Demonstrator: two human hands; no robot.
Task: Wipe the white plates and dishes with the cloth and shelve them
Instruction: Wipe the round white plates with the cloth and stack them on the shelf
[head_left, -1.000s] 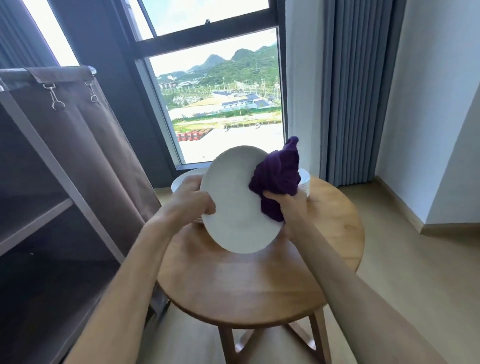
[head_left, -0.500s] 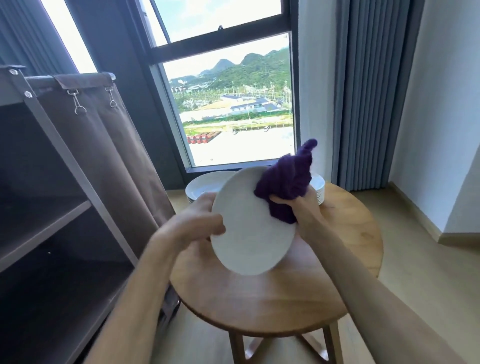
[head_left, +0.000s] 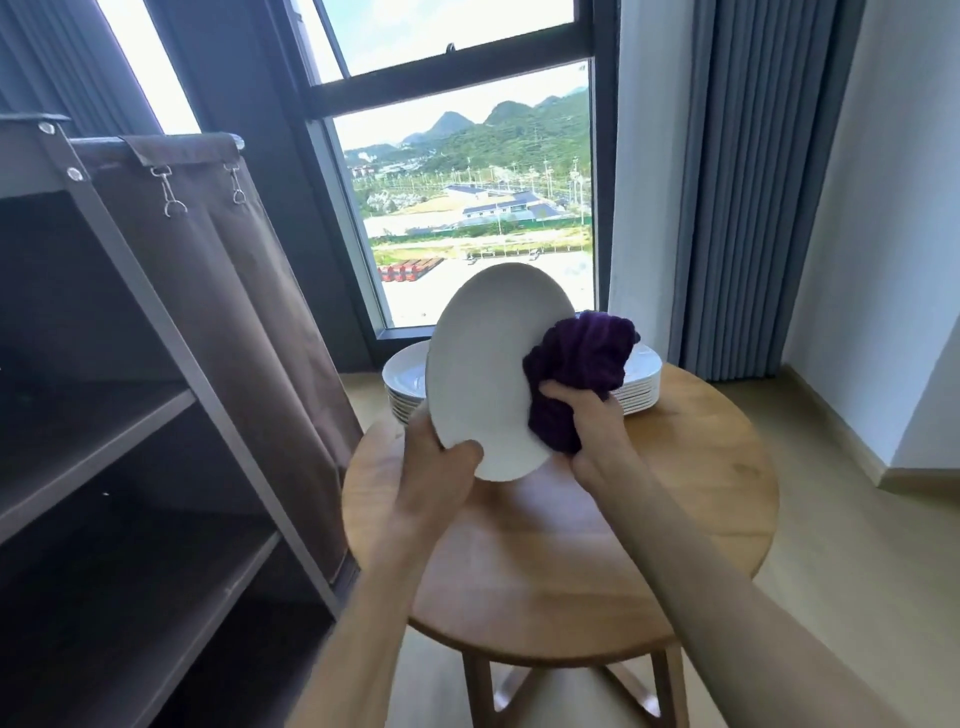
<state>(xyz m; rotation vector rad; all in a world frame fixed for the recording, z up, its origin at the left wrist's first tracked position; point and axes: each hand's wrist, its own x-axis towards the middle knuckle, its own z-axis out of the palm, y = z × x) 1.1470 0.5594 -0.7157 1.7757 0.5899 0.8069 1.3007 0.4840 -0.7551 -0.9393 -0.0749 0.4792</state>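
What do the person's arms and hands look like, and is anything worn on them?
Both forearms are bare as far as the picture shows: no sleeves. The left hand and right hand have no gloves, and no watch, ring or bracelet can be seen.

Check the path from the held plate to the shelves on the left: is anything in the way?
Nothing visible blocks it. The plate, gripped by the left hand, faces open shelves; the brown curtain hangs pulled back at the unit's right edge.

White plate (head_left: 483, 374) now stands more upright, raised against the window; left hand (head_left: 415, 483) grips its lower edge instead of the side. Purple cloth (head_left: 576, 374) sits at its right rim.
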